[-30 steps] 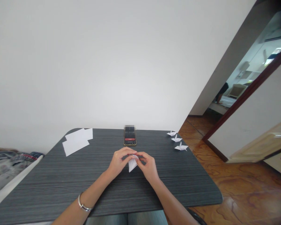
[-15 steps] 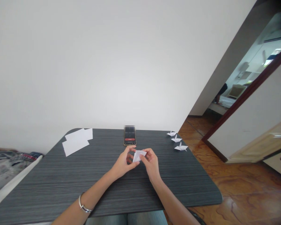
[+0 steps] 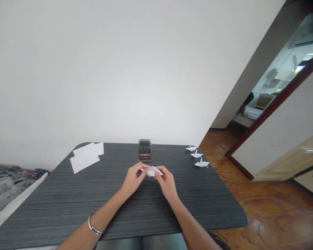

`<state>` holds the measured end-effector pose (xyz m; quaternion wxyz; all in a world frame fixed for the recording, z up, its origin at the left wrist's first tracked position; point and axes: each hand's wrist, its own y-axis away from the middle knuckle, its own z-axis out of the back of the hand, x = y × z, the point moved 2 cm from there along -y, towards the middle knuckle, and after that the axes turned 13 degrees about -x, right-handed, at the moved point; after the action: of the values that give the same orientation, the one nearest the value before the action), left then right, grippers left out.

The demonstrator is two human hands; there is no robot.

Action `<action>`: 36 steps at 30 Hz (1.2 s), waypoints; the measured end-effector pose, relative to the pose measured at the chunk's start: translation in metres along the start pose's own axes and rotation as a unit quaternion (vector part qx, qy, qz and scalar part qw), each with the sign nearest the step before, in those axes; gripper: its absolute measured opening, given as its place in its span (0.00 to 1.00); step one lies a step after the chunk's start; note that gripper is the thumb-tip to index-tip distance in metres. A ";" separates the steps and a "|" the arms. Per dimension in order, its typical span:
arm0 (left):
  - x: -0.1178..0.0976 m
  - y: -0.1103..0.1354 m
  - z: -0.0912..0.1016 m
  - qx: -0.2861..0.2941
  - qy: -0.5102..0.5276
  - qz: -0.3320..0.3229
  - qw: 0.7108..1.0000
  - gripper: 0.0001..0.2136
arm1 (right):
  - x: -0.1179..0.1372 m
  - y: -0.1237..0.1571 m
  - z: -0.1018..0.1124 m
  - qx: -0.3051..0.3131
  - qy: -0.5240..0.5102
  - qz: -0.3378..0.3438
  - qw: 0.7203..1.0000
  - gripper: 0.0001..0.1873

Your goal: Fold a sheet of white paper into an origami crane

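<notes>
The person's left hand (image 3: pixel 132 177) pinches the near end of the paper (image 3: pixel 154 171), thumb against fingers, and the right hand (image 3: pixel 167 183) nips the opposite end in the same way, so the small white piece spans the gap between the 2 hands, over the middle of the table (image 3: pixel 120 217) and just this side of the phone (image 3: pixel 145 157). Whether it touches the tabletop I cannot tell. The step in hand looks to me like shaping a fold: the paper has slanted facets and points, though the finer creases are too small to read from here. The next move, I'd judge, calls for a steady hold at 1 end and light, exact fingertip pressure at the other, since thin paper creases easily in the wrong place. On the dark, streaked surface, plain white sheets (image 3: pixel 85 164) overlap at the far left, and 3 folded birds (image 3: pixel 201 163) line the far right edge. A silvery bracelet (image 3: pixel 94 230) rings the left forearm. Beyond the table rises a bare pale wall (image 3: pixel 146 76); to the right lies a glossy brown floor (image 3: pixel 224 177), and past an opening, another person (image 3: pixel 247 100) shows partly beside a chair (image 3: pixel 264 100).
</notes>
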<state>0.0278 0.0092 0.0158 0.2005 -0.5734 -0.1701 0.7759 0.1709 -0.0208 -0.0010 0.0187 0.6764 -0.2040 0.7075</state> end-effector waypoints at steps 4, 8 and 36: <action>-0.002 0.001 0.001 0.001 -0.038 -0.051 0.998 0.08 | -0.002 0.000 0.003 -0.010 0.059 0.018 0.998 0.09; -0.003 0.001 0.000 0.004 -0.034 -0.084 0.996 0.09 | -0.003 0.000 0.004 -0.003 0.055 0.010 0.998 0.10; 0.014 0.000 0.000 0.029 0.050 0.049 0.997 0.16 | -0.003 0.001 0.005 0.019 -0.029 0.054 0.998 0.13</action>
<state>0.0237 0.0162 0.0040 0.1874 -0.6127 -0.1089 0.7600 0.1755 -0.0230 -0.0039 -0.0388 0.6845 -0.2273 0.6916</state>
